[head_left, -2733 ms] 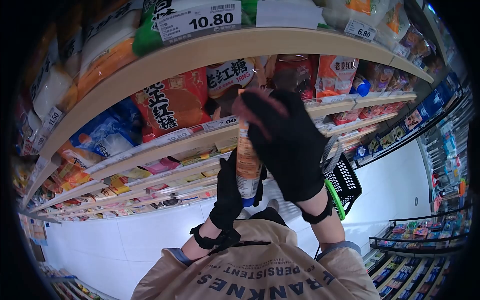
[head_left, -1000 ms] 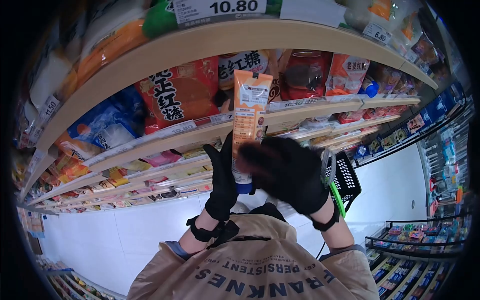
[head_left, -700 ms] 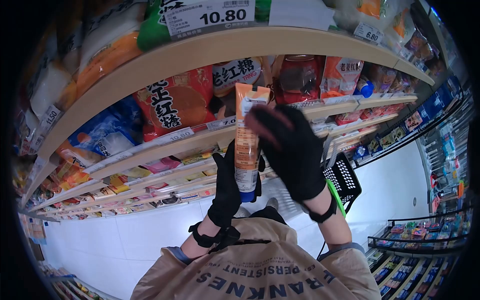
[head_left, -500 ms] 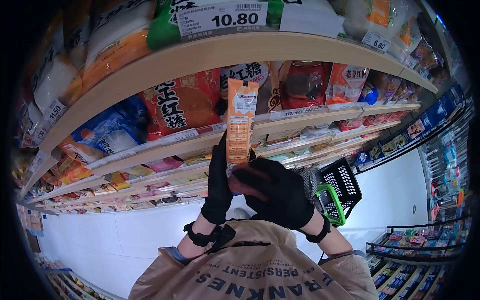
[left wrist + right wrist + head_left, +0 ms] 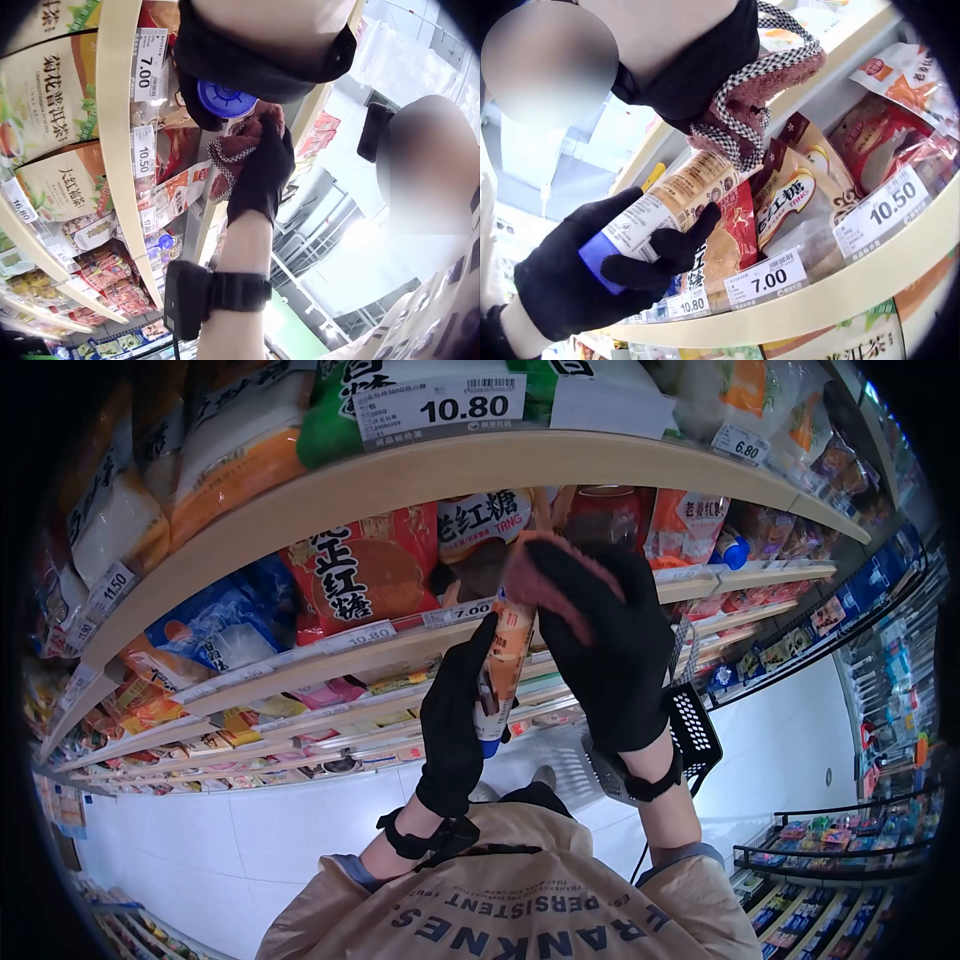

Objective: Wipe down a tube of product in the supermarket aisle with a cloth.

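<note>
My black-gloved left hand (image 5: pixel 450 725) grips an orange-and-white squeeze tube (image 5: pixel 508 650) by its lower part, blue cap down. In the left wrist view the cap (image 5: pixel 225 99) faces the camera. A dusty-red cloth (image 5: pixel 562 585) is held in my gloved right hand (image 5: pixel 612 660), pressed over the tube's flat top end. Black-and-white checked trim edges the cloth (image 5: pixel 784 79) in the right wrist view, where it hides the tube's far end. Fine print covers the tube's side (image 5: pixel 664 210), and the left hand's fingers wrap around it near the cap.
Shelves with a pale wooden edge (image 5: pixel 430 468) curve in front, stocked with red bags (image 5: pixel 370 565) of sugar and price tags. A blue-capped item (image 5: pixel 733 548) lies farther right. A black basket (image 5: pixel 695 735) stands low beside the right arm.
The right hand has rubbed the cloth up and down the tube. Since half a second ago it has moved from the cap end to the top. The tube now leans slightly right.
</note>
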### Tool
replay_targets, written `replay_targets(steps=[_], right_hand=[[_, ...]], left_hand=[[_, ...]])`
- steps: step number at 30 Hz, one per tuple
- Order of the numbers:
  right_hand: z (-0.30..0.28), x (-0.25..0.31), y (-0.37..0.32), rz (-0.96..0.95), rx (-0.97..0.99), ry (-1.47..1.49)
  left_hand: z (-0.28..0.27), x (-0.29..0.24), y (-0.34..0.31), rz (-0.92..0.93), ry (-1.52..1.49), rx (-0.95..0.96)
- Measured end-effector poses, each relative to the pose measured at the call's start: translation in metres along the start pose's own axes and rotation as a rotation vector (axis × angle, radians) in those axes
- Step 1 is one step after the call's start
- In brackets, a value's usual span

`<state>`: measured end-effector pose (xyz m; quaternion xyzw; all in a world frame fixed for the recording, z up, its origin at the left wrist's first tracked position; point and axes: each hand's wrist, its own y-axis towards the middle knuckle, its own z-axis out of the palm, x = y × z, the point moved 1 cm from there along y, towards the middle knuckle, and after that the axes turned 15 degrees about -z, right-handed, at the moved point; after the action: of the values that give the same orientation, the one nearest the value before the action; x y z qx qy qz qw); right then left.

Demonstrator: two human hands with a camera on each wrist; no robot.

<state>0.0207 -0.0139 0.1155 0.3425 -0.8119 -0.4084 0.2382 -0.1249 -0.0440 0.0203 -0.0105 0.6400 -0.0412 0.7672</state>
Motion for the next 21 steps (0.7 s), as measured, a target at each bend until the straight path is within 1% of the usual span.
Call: replay_targets(steps=[2,3,4,5,6,8,9,10,12,13,14,16,17,18,19,20,21], right_hand=[[0.004,-0.002,0.002,-0.009,0.008,0.011],[0.006,0.01,0.0,-0.014,0.11,0.047],[0.007,0.022,-0.002,-0.021,0.213,0.081],[0.008,0.023,-0.001,-0.107,0.19,0.017],[0.013,0.034,-0.019,-0.254,0.313,0.04],[0.015,0.041,-0.03,-0.299,0.387,0.108],[0.017,0.05,-0.04,-0.325,0.332,0.202],[0.017,0.049,-0.04,-0.323,0.334,0.209],[0.015,0.04,-0.033,-0.301,0.355,0.155],[0.014,0.035,-0.022,-0.305,0.306,0.08],[0.016,0.032,-0.027,-0.232,0.3,0.1],[0.017,0.009,0.0,-0.089,0.122,0.059],[0.016,0.009,0.0,-0.089,0.122,0.059],[0.018,0.01,0.004,-0.074,0.089,0.049],[0.02,0.01,0.009,-0.061,0.062,0.042],[0.019,0.027,0.0,-0.175,0.128,0.0],[0.02,0.031,-0.003,-0.252,0.207,-0.032]], left_hand=[[0.002,-0.001,0.002,0.011,-0.107,0.026],[0.003,-0.005,-0.001,0.009,-0.108,0.017],[0.004,-0.011,-0.005,-0.078,-0.2,-0.038],[0.005,-0.015,-0.005,-0.164,-0.288,-0.085],[0.0,-0.014,-0.003,-0.163,-0.295,-0.101],[-0.006,-0.016,0.006,-0.043,-0.249,0.018],[-0.002,-0.035,-0.003,0.058,-0.085,-0.041],[-0.005,-0.029,-0.001,0.053,-0.083,-0.046],[-0.008,-0.016,0.001,0.042,-0.211,0.032],[-0.002,-0.016,0.002,0.057,-0.238,-0.069],[-0.005,-0.01,0.001,0.057,-0.238,-0.069],[-0.011,0.007,0.0,-0.068,-0.347,0.04],[0.001,-0.008,-0.007,-0.107,-0.466,0.002],[0.0,0.0,-0.004,0.005,-0.172,-0.135],[-0.004,-0.001,-0.006,-0.033,-0.192,-0.145],[-0.006,-0.002,-0.007,-0.071,-0.211,-0.154],[-0.009,-0.001,-0.004,-0.072,-0.212,-0.154]])
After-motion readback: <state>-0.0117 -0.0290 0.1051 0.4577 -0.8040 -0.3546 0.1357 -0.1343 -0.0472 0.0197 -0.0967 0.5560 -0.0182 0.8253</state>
